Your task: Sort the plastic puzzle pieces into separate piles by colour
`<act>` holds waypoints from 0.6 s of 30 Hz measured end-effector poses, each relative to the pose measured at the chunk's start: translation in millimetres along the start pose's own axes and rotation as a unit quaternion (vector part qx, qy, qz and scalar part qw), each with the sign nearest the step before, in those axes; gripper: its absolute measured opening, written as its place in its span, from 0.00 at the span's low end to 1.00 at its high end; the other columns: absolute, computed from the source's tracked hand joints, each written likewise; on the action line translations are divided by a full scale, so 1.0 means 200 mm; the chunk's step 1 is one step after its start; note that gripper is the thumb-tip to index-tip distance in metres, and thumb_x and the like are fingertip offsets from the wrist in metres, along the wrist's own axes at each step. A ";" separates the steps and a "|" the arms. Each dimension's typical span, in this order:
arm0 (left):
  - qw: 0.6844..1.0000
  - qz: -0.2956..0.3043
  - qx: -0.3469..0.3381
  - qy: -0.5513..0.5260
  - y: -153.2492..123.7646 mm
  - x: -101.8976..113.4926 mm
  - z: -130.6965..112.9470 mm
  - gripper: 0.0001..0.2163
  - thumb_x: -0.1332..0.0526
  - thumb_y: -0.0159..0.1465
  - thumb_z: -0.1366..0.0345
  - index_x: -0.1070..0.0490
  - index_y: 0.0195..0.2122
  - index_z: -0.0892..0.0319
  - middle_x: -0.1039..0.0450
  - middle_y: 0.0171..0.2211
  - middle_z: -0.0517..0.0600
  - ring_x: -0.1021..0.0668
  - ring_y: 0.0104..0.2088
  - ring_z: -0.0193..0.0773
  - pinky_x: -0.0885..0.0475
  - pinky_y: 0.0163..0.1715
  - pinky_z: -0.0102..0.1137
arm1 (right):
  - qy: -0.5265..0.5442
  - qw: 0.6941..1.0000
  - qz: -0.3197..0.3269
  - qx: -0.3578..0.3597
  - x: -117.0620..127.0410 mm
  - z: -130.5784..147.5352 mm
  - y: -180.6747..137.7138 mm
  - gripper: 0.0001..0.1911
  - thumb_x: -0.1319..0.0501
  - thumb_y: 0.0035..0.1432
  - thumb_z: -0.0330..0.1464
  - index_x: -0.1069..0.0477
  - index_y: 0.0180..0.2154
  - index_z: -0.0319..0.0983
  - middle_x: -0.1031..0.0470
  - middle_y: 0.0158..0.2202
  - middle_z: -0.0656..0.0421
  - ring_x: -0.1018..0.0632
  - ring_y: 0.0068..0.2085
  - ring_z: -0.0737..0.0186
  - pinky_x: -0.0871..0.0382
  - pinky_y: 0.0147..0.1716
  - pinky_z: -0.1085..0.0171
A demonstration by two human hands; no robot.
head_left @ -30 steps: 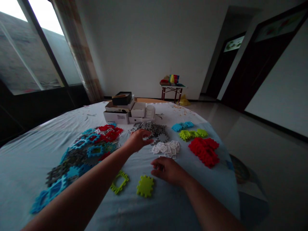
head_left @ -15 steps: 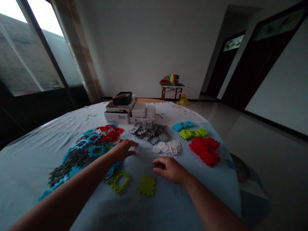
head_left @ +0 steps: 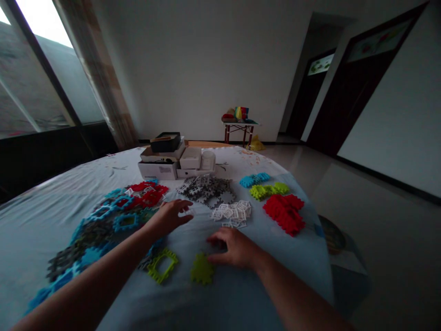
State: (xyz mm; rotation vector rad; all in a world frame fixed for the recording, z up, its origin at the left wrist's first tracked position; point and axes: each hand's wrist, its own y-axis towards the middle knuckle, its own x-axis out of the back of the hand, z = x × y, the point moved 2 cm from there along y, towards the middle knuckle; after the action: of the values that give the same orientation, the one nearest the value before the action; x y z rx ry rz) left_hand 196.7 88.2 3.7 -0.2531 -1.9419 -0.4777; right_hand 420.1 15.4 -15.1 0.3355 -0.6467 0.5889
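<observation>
Two hands: left hand (head_left: 168,217) grip narrow, touching white piece (head_left: 187,212), hold unclear; right hand (head_left: 235,248) flat, empty.

No text in view can be read.

Your one head-worn camera is looking forward and down, sitting near above the cloth-covered surface (head_left: 241,296), doorway (head_left: 312,99) showing at two o'clock.
</observation>
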 end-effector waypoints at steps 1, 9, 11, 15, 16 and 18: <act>1.000 -0.013 -0.004 -0.021 0.04 -0.01 -0.05 0.20 0.43 0.55 0.54 0.31 0.45 0.59 0.26 0.37 0.52 0.26 0.35 0.37 0.32 0.37 0.32 | 0.003 1.000 0.002 -0.003 0.00 0.00 0.00 0.25 0.35 0.44 0.43 0.29 0.44 0.37 0.28 0.38 0.56 0.28 0.35 0.65 0.34 0.34 0.67; 0.988 -0.066 -0.050 -0.127 0.21 -0.01 -0.39 0.20 0.41 0.55 0.58 0.32 0.48 0.58 0.31 0.49 0.53 0.27 0.46 0.40 0.33 0.48 0.35 | -0.054 0.998 0.003 0.017 -0.02 0.01 -0.01 0.31 0.35 0.41 0.49 0.32 0.46 0.40 0.29 0.39 0.57 0.30 0.36 0.63 0.36 0.38 0.64; 0.988 -0.085 -0.063 -0.113 0.16 0.01 -0.38 0.18 0.43 0.56 0.57 0.31 0.46 0.58 0.32 0.50 0.53 0.29 0.48 0.40 0.35 0.50 0.37 | -0.063 0.998 0.011 0.021 -0.02 0.03 -0.01 0.35 0.34 0.39 0.50 0.33 0.48 0.41 0.30 0.40 0.56 0.30 0.40 0.60 0.36 0.41 0.63; 0.990 -0.101 -0.044 -0.084 0.00 0.03 -0.27 0.16 0.45 0.58 0.56 0.30 0.44 0.56 0.31 0.47 0.51 0.28 0.46 0.38 0.34 0.49 0.35 | -0.088 0.996 0.024 0.016 -0.04 0.08 -0.03 0.43 0.34 0.34 0.53 0.37 0.53 0.42 0.33 0.46 0.54 0.33 0.48 0.54 0.41 0.49 0.58; 0.990 -0.107 -0.037 -0.079 -0.05 0.03 -0.24 0.15 0.46 0.59 0.56 0.30 0.43 0.56 0.30 0.46 0.51 0.28 0.46 0.38 0.33 0.48 0.34 | -0.097 0.995 0.025 0.017 -0.04 0.09 -0.04 0.45 0.34 0.33 0.54 0.38 0.54 0.42 0.34 0.48 0.53 0.34 0.49 0.52 0.43 0.51 0.57; 0.990 -0.120 -0.022 -0.067 -0.15 0.04 -0.19 0.14 0.46 0.59 0.56 0.29 0.41 0.56 0.29 0.44 0.50 0.27 0.44 0.37 0.32 0.47 0.32 | -0.118 0.992 0.029 0.031 -0.05 0.10 -0.04 0.48 0.35 0.32 0.55 0.39 0.55 0.42 0.36 0.49 0.52 0.35 0.49 0.51 0.44 0.52 0.56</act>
State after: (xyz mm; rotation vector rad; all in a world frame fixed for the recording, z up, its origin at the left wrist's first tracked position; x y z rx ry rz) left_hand 213.5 44.5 17.4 -0.0818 -2.1069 -0.6766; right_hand 409.5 -5.1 -8.3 0.4507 -0.8685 0.6307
